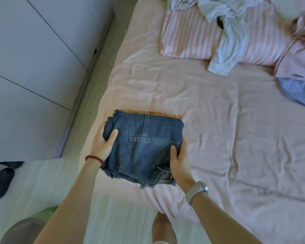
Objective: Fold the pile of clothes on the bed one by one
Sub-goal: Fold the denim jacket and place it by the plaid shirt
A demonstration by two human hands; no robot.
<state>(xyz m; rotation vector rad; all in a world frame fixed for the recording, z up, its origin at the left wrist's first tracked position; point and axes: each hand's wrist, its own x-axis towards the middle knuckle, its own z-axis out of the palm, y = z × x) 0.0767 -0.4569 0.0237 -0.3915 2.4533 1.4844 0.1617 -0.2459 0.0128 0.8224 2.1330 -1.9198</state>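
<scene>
Grip, two hands — left hand (104,140) clamped on the left edge of one folded denim garment (144,148), thumb on top, fingers curled underneath. Right hand (180,164) clamped on the garment's right near corner in the same way, thumb on the denim, fingers below.

Denim garment: one, folded to a compact block, frayed hem toward the person, folded edge toward the far side of the bed (218,138). Long axis runs roughly from the person toward the pillow, turned slightly to the left. It lies near the bed's left edge, over one orange checked folded item (148,113), of which only a thin strip shows along the far edge.

Wrists: one red beaded bracelet (95,158) on the left, one pale watch (196,191) on the right.

Bed: pink sheet, creased. At the far side, one pink-and-white striped pillow (188,36). Unfolded clothes lie on and beside it — one pale blue shirt (229,43) with a sleeve trailing down onto the sheet, one pink garment (296,62) at the right edge, one blue garment (296,94) just below it, partly cut off by the frame. Whether more pieces lie in the heap cannot be told.

Left of the bed: grey cabinet fronts (33,67), and one dark slipper (0,182) on the floor.
</scene>
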